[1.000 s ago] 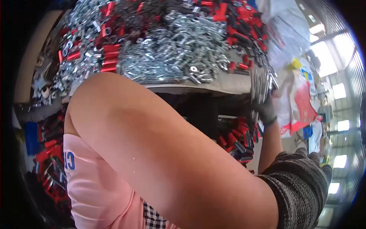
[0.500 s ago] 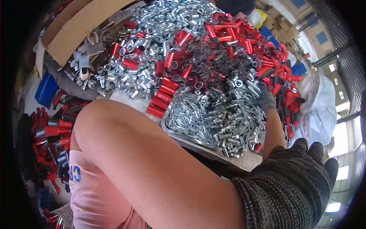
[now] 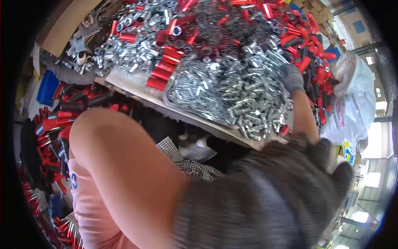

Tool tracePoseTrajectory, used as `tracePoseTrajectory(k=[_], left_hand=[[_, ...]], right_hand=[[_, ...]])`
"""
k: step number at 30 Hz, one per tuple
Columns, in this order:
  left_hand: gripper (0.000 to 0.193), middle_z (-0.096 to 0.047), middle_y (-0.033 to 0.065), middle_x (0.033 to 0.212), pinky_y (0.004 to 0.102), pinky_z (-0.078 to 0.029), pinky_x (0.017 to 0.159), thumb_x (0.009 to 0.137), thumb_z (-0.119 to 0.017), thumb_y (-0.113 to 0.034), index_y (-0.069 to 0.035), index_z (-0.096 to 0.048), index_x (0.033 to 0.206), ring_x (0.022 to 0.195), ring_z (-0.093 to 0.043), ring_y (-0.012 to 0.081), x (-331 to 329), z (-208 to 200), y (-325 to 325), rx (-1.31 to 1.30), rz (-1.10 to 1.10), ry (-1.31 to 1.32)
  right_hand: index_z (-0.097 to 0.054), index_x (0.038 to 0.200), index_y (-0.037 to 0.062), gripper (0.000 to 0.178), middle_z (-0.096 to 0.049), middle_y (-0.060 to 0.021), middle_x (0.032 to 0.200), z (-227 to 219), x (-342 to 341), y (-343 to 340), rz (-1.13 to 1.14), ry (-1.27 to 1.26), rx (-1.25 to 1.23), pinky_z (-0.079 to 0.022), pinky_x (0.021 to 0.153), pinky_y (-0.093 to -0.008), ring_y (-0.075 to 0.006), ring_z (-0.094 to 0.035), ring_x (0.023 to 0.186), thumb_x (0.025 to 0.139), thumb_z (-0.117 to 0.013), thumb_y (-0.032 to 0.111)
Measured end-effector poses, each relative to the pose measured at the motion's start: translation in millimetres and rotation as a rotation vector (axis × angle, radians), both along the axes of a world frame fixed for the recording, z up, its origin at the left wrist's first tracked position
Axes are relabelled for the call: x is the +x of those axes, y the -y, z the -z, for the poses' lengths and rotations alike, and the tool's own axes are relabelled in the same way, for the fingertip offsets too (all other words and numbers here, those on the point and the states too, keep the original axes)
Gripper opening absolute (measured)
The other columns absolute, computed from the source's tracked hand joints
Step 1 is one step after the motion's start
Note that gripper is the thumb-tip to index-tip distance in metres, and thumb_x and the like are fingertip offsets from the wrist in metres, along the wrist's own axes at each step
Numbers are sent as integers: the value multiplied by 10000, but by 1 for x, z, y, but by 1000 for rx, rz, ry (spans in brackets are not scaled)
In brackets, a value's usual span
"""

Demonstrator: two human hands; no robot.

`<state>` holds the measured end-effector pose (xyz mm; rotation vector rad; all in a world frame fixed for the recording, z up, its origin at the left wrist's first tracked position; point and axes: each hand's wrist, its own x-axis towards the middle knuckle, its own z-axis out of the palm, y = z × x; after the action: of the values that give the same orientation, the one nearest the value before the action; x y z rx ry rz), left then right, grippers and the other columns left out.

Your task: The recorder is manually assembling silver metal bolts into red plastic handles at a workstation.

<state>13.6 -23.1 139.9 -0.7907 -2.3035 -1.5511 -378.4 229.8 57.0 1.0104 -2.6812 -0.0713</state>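
My left arm bends across the foreground, its bare elbow at the left. My left hand (image 3: 286,191), in a dark knitted glove, is close to the view and smeared by motion; its fingertips look apart at the right, with nothing seen in them. Past it, my right hand (image 3: 292,78) in a grey glove rests at the right edge of a heap of small silver metal pins (image 3: 253,103). Its fingers are hidden among the parts. A shallow metal tray (image 3: 195,111) holds more thin pins (image 3: 195,89). Beside it lie several red tubes (image 3: 163,68) in a row.
Silver sleeves (image 3: 137,54) and dark springs (image 3: 219,23) cover the table further back. Red-and-black handled parts (image 3: 317,74) pile up at the right, by a white sack (image 3: 352,91). A cardboard box (image 3: 68,25) and a blue bin (image 3: 47,88) stand left. Checkered cloth (image 3: 195,166) shows below the table edge (image 3: 207,125).
The view has shifted, so the table sits higher and its underside shows. My left glove has moved left and nearer, and is now blurred. My right hand stays at the heap.
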Motion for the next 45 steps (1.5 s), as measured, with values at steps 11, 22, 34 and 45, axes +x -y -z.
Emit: tracePoseTrajectory(k=[11,22,34,45], left_hand=[[438,-587,209,1069,374,-488,862,837,-671,-217,4,-516,1183,966,-603,297,-51,72,-26,-83,-442,179],[393,-610,87,1145,316,-454,913,921,-593,-202,-27,-531,1266,1059,-566,158,-54,111,-67,400,-227,216],[337,-514,-14,889,235,-452,716,840,-626,-42,-48,-525,1162,800,-496,80,-7,121,-52,702,-284,412],[324,-475,7,965,273,-399,777,807,-608,-51,-58,-535,1122,858,-443,105,-4,136,-30,527,-343,107]], right_hand=[[-528,1086,37,249,-594,-174,927,-6,62,-2,-134,-240,-437,-478,682,-430,-354,-602,825,895,-555,195],[-528,1104,0,479,-565,-71,691,35,309,10,-156,1594,-1575,-325,372,-211,-99,-442,437,893,-595,425],[-526,1178,20,523,-610,-45,824,68,373,44,-272,1736,-1573,-405,535,-224,-85,-502,595,931,-504,481],[-520,1165,26,396,-521,10,713,81,389,70,-234,1337,-1445,-357,520,-210,-54,-441,579,946,-541,355]])
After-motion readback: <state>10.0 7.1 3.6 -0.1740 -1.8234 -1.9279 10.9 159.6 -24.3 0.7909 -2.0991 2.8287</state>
